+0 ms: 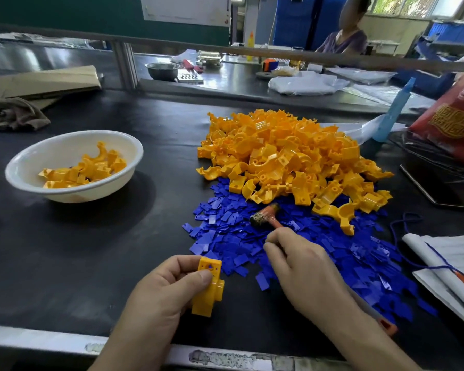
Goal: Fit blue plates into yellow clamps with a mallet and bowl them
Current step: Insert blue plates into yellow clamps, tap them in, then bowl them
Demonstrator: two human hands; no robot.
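A scuffed metal edge borders the near side of the dark worktop. Just beyond it, the left hand has its grip closed on one yellow clamp, thumb on the holed face. Blue shows through one hole. Whether the clamp's lower end touches the worktop cannot be told.

To its right, the right hand has its grip closed around the handle of the mallet. The handle's orange butt pokes out behind the wrist, near the metal edge. The wrapped head points away, over the plates.

The blue plates lie loose in a wide, flat spread from under the right forearm to the foot of the clamp heap. Their left fringe stops just beside the held clamp. The heap rises behind them, and stray clamps spill onto the blue.

A stretch of bare worktop separates both piles from the white bowl at the left, which holds a few yellow clamps. At the right, papers with a blue cord touch the plates' fringe. A red bag stands behind them.

Farther back lie cardboard and a cloth at the left. A rail crosses the view, with a steel bowl and a seated person beyond it.
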